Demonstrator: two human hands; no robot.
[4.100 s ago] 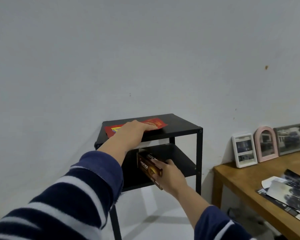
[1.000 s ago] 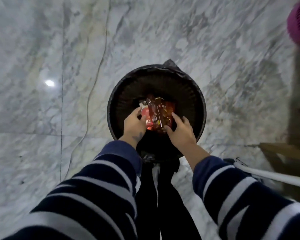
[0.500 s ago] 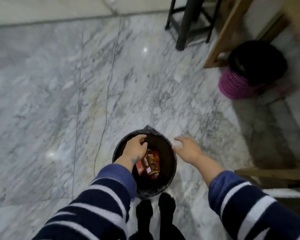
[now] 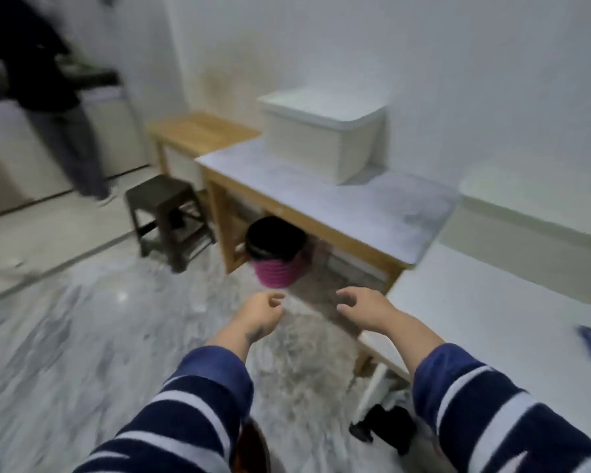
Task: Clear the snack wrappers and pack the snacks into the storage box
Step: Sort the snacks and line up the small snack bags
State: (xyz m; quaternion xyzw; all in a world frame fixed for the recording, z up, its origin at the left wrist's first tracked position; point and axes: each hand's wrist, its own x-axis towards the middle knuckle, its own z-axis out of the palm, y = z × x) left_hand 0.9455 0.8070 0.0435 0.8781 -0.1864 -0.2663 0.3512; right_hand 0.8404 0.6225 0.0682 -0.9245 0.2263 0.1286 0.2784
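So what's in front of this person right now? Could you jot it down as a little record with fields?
left hand: empty, fingers loosely curled
right hand: empty, fingers loosely curled
storage box: white, lid on, stands on the table
table: wooden frame, grey top
bin: pink with a black liner, on the floor under the table
stool: dark, left of the table
other person: stands far left, blurred

A home: marble floor (image 4: pixel 65 353), wooden side table (image 4: pixel 321 206), stool (image 4: pixel 164 199), kitchen counter (image 4: pixel 0 107).

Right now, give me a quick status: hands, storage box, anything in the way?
Left hand and right hand loose, holding nothing. White lidded plastic storage box closed on grey-topped wooden table. Nothing blocking.
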